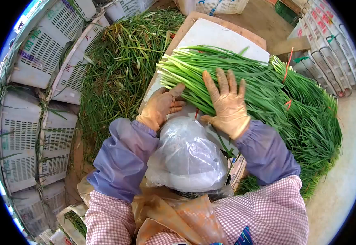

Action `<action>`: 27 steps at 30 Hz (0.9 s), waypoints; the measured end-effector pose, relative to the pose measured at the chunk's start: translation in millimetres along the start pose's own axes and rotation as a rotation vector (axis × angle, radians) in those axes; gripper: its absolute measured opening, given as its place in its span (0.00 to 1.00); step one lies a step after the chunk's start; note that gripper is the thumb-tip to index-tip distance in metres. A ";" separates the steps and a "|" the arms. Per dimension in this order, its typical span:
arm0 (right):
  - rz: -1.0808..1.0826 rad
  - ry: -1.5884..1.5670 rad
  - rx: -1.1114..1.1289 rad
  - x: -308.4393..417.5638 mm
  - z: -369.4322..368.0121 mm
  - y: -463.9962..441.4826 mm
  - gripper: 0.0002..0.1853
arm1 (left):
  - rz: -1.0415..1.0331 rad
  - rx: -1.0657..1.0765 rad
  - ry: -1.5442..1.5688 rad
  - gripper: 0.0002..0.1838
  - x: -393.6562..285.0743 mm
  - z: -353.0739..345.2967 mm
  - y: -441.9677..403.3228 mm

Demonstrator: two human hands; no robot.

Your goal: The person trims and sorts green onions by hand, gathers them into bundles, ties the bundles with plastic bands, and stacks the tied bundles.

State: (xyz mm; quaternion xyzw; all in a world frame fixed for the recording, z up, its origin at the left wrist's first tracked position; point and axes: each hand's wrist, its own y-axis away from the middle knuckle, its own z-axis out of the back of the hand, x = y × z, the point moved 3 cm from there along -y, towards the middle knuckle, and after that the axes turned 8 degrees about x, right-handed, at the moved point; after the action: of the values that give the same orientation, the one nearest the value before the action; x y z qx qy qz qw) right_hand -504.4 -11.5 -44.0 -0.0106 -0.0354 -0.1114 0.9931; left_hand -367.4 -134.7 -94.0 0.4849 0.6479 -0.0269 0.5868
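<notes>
A loose spread of garlic chives point(235, 73) lies across a white board point(210, 32), with pale cut ends to the left and green leaves to the right. My right hand point(227, 106), in a stained tan glove, rests flat on the leaves with its fingers spread. At the near edge of the pale ends is my left hand point(161, 106), gloved too, thumb apart from slightly bent fingers, holding nothing that I can see. Bundled chives point(308, 118) with red ties point(288, 65) are heaped at the right. A clear plastic-covered head point(190, 151) hides the board's near part.
Loose leaves and trimmings point(125, 61) form a pile left of the board. White slotted crates point(43, 45) are stacked along the left side. More white crates point(325, 53) stand at the upper right, near a wooden block point(290, 45). A green crate point(286, 13) sits behind.
</notes>
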 end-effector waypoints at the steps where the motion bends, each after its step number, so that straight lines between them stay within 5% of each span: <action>1: -0.002 0.019 -0.008 -0.1 -8.9 -3.3 0.64 | 0.010 0.006 -0.001 0.25 -2.0 0.1 1.2; 4: 0.004 0.066 -0.022 -10.9 -13.9 -10.6 0.63 | 0.085 0.040 -0.574 0.21 -12.0 10.8 12.7; 5: 0.027 0.050 -0.032 -15.0 -14.5 -14.6 0.63 | -0.112 -0.040 -1.053 0.20 -26.3 12.8 23.6; 7: 0.034 0.034 -0.040 -26.6 -17.0 -22.3 0.63 | -0.610 -0.347 -1.239 0.19 -48.0 10.8 44.7; 9: 0.088 -0.066 -0.070 -34.7 -18.0 -29.1 0.62 | -1.109 -0.369 -1.795 0.36 -73.1 -17.8 60.3; 10: 0.090 -0.048 -0.069 -36.6 -17.0 -31.3 0.63 | -1.107 -0.365 -1.789 0.36 -71.7 -26.5 53.7; 12: 0.121 -0.055 -0.065 -42.1 -18.7 -33.8 0.62 | -1.173 -0.025 -2.053 0.48 -61.8 -55.3 35.3; 17: 0.130 0.017 -0.128 -46.6 -18.2 -27.6 0.61 | -1.214 0.100 -2.010 0.54 -29.1 -53.8 -30.5; 19: 0.118 0.190 -0.277 -39.2 0.4 -14.7 0.46 | -1.230 -0.086 -2.087 0.50 -27.3 -51.7 -37.1; 21: 0.453 -0.002 -0.378 -26.8 18.0 -3.0 0.31 | -1.278 -0.111 -2.080 0.43 -24.8 -49.0 -40.1; 23: 0.457 0.019 0.248 7.6 16.1 10.2 0.16 | -1.330 -0.176 -2.090 0.37 -23.9 -52.1 -40.2; 27: 0.360 -0.129 0.303 10.5 -57.0 -1.9 0.10 | -1.261 -0.142 -2.022 0.36 -23.9 -55.7 -33.7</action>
State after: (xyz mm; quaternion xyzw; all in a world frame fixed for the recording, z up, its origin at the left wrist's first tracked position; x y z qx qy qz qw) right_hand -490.7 -17.3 -100.0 0.1250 -0.1126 0.0751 0.9829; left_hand -434.4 -133.1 -76.0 -0.1930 0.0161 -0.6441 0.7400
